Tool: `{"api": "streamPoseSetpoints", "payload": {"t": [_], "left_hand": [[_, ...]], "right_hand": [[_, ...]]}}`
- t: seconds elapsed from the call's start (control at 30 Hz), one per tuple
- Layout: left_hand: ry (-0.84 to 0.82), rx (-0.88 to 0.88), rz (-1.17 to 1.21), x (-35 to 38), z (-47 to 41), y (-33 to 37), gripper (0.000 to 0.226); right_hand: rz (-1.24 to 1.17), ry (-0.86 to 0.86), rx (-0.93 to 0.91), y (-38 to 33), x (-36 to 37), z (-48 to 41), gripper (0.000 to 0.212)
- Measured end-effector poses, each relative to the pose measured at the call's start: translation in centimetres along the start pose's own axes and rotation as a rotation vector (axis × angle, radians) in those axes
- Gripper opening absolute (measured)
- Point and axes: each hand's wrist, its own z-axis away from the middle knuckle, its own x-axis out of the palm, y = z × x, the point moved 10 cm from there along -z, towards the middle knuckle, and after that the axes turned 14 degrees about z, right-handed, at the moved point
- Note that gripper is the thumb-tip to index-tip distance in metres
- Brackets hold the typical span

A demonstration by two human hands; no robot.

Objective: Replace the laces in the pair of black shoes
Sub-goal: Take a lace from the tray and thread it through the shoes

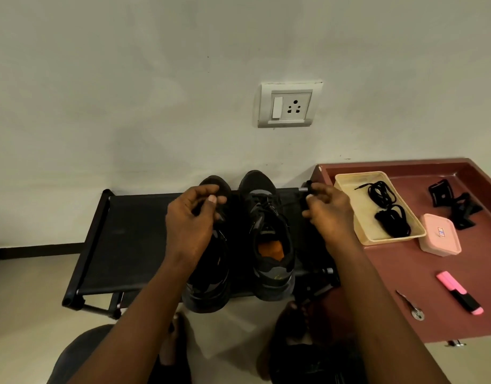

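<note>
Two black shoes stand side by side on a black fabric rack [133,239], toes to the wall. The right shoe [269,245] is laced and shows an orange insole. My left hand [191,220] hovers over the left shoe [208,286] and hides its front; thumb and fingers are pinched together. My right hand [329,212] is off to the right by the rack's corner, its fingertips also pinched. A thin black lace [293,205] seems to stretch between the hands, barely visible against the black. Spare black laces [388,206] lie in a beige tray [347,184].
The maroon table [399,278] on the right carries the tray, a pink lidded box [439,235], a black plastic holder [455,203], a pink highlighter [459,292] and a small metal tool [410,304]. A wall socket [290,105] is above. My bare feet [177,345] rest on the floor below.
</note>
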Motion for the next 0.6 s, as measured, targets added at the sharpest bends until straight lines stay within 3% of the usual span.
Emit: {"api": "streamPoseSetpoints", "payload": {"t": [0.1,0.23,0.33,0.5,0.6], "left_hand": [[-0.053,0.081,-0.102,0.5,1.7,0.6,0.014],[-0.238,0.185,-0.269,3.6,1.5,1.7,0.015],[-0.335,0.217,-0.310,5.7,1.5,1.6,0.022],[-0.331,0.149,-0.251,6.5,0.8,0.2,0.015],[-0.288,0.129,-0.247,5.8,0.0,0.2,0.012]], "right_hand": [[0.288,0.012,-0.198,-2.4,1.0,1.4,0.047],[0.037,-0.263,-0.431,-6.0,4.8,4.3,0.054],[0.024,-0.395,-0.537,-7.1,6.7,6.2,0.050],[0.207,-0.268,-0.629,-7.4,5.9,6.5,0.039],[0.249,-0.176,-0.578,-6.8,4.5,5.3,0.028]]}}
